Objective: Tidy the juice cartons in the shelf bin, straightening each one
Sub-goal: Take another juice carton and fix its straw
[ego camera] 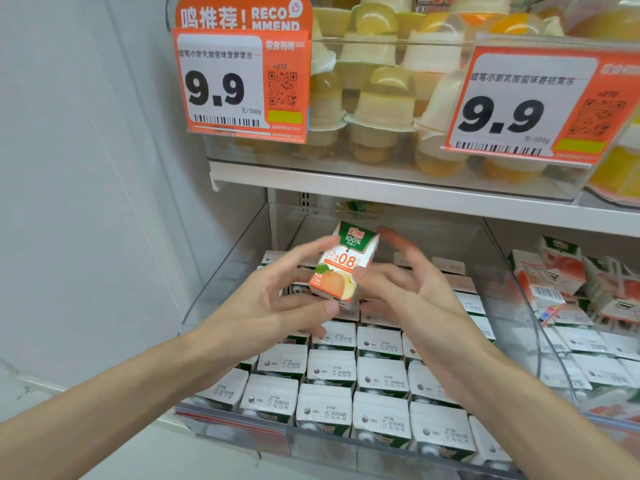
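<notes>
Where the hands meet: centre of frame, above the bin, with both bare forearms reaching up from the lower edge.
Juice carton (346, 265): held in the air clear of the rows below, tilted with its green top toward the upper right; apple picture, "100%" and "0.8" face the camera.
Left hand (277, 299): fingers spread; forefinger against the carton's upper left edge, thumb under its lower edge — a pinch on the carton.
Right hand (415, 289): fingers loosely straight and fanned, touching the carton's right side, not curled round it.
Shelf bin (221, 271): clear plastic with sloping side walls, packed with rows of cartons (332, 372), white tops with printed dates showing; the back rows are partly hidden by the hands.
Neighbouring bin (519, 306): right of frame — peach-printed cartons (554, 271) lying jumbled at odd angles.
Upper shelf (346, 188): white; carries clear bins of yellow and orange jelly cups (384, 98), fronted by two orange price tags (221, 84) reading 9.9.
Wall (86, 168): plain white panel, left of frame.
</notes>
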Motion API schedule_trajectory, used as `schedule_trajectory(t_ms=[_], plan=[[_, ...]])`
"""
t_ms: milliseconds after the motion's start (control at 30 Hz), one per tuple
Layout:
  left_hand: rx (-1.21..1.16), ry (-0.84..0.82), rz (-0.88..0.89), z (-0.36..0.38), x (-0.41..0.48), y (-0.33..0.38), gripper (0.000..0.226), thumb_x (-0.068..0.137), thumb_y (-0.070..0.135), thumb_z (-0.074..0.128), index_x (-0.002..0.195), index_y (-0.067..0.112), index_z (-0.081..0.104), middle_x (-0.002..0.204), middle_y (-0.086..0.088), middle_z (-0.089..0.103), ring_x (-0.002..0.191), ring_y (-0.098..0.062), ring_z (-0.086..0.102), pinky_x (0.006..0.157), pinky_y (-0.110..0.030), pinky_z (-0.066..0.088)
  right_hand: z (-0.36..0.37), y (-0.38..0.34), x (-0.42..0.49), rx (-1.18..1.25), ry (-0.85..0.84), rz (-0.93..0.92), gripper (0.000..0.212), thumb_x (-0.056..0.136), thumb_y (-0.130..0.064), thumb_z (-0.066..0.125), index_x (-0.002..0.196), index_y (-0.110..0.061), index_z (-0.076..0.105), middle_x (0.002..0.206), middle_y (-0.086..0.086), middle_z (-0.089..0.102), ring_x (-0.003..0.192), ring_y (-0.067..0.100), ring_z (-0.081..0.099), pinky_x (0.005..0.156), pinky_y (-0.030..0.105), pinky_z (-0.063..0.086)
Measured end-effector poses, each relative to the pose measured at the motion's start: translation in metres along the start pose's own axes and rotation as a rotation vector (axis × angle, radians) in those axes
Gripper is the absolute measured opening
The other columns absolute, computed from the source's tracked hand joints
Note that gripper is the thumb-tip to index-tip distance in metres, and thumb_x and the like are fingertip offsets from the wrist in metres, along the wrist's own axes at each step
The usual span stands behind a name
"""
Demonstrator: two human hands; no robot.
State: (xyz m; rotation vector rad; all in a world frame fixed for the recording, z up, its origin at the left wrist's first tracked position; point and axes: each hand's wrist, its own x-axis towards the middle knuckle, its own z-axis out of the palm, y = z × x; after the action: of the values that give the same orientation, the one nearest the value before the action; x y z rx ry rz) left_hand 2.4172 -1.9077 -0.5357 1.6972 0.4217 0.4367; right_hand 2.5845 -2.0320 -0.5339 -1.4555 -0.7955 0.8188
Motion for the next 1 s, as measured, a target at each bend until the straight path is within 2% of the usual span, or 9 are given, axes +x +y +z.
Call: schedule_trajectory(t_ms=[133,233,333,400,500,667,767,867,1000], plan=[[0.015,0.031,0.024,0.000,0.000,0.002,0.063,0.098,0.024,0.071,0.145,0.057,0.047,0.134,0.008,0.070,0.113,-0.019,0.075,0.097,-0.040,0.062,0.000,-0.003,0.000,-0.088,0.027,-0.051,0.047,0.091,-0.037,0.079,0.135,-0.036,0.063,0.116,-0.022,0.076,0.100,-0.006,0.073,0.087,0.023,0.051],[0.061,0.070,0.034,0.001,0.001,-0.002,0.061,0.099,0.028,0.069,0.146,0.053,0.041,0.128,0.007,0.072,0.110,-0.021,0.077,0.097,-0.044,0.062,-0.001,-0.002,0.000,-0.099,0.019,-0.082,0.041,0.089,-0.033,0.082,0.127,-0.039,0.066,0.114,-0.023,0.076,0.096,-0.009,0.072,0.075,0.016,0.050],[0.056,0.098,0.014,-0.002,0.004,-0.004,0.059,0.096,0.032,0.067,0.146,0.043,0.036,0.129,0.007,0.073,0.108,-0.023,0.077,0.102,-0.047,0.059,-0.001,0.002,0.000,-0.151,0.001,-0.165,0.043,0.087,-0.019,0.086,0.123,-0.035,0.067,0.113,-0.018,0.077,0.103,0.001,0.074,0.084,0.025,0.060],[0.053,0.075,0.015,-0.004,0.005,-0.004,0.052,0.100,0.026,0.065,0.143,0.036,0.039,0.133,0.009,0.071,0.112,-0.020,0.076,0.103,-0.042,0.059,0.000,0.006,0.000,-0.264,-0.011,-0.282,0.043,0.086,-0.014,0.087,0.120,-0.032,0.068,0.114,-0.017,0.077,0.110,0.004,0.072,0.091,0.027,0.060],[0.084,0.052,0.037,-0.004,0.004,-0.005,0.049,0.097,0.019,0.071,0.140,0.033,0.051,0.135,0.014,0.067,0.121,-0.015,0.072,0.102,-0.031,0.058,0.001,0.011,0.000,-0.326,-0.029,-0.418,0.038,0.087,-0.009,0.085,0.116,-0.027,0.068,0.113,-0.017,0.076,0.114,0.007,0.070,0.092,0.027,0.059],[0.130,0.060,0.034,-0.003,0.002,-0.007,0.054,0.090,0.021,0.079,0.137,0.037,0.059,0.132,0.015,0.067,0.121,-0.010,0.070,0.095,-0.020,0.057,0.002,0.014,0.002,-0.357,-0.034,-0.492,0.035,0.088,-0.006,0.083,0.113,-0.027,0.071,0.111,-0.021,0.075,0.114,0.006,0.070,0.092,0.025,0.058],[0.116,0.072,0.027,-0.002,0.003,-0.006,0.057,0.087,0.022,0.081,0.138,0.037,0.059,0.133,0.016,0.066,0.121,-0.007,0.069,0.093,-0.018,0.057,0.002,0.015,0.003,-0.369,-0.026,-0.499,0.036,0.088,-0.007,0.084,0.114,-0.028,0.070,0.112,-0.022,0.074,0.114,0.005,0.070,0.092,0.026,0.059],[0.179,0.162,0.045,-0.001,0.004,-0.005,0.062,0.078,0.036,0.084,0.134,0.040,0.058,0.131,0.025,0.064,0.122,0.003,0.065,0.087,-0.015,0.058,0.003,0.015,0.003,-0.380,0.018,-0.483,0.039,0.086,-0.015,0.087,0.116,-0.032,0.068,0.112,-0.022,0.074,0.112,0.006,0.070,0.091,0.028,0.059],[0.237,0.289,0.049,0.006,0.004,-0.007,0.071,0.062,0.050,0.088,0.126,0.033,0.062,0.120,0.019,0.070,0.108,0.003,0.071,0.086,-0.024,0.063,0.006,0.016,0.002,-0.391,0.152,-0.445,0.045,0.079,-0.033,0.092,0.117,-0.035,0.067,0.105,-0.018,0.074,0.092,0.007,0.073,0.077,0.029,0.063]])
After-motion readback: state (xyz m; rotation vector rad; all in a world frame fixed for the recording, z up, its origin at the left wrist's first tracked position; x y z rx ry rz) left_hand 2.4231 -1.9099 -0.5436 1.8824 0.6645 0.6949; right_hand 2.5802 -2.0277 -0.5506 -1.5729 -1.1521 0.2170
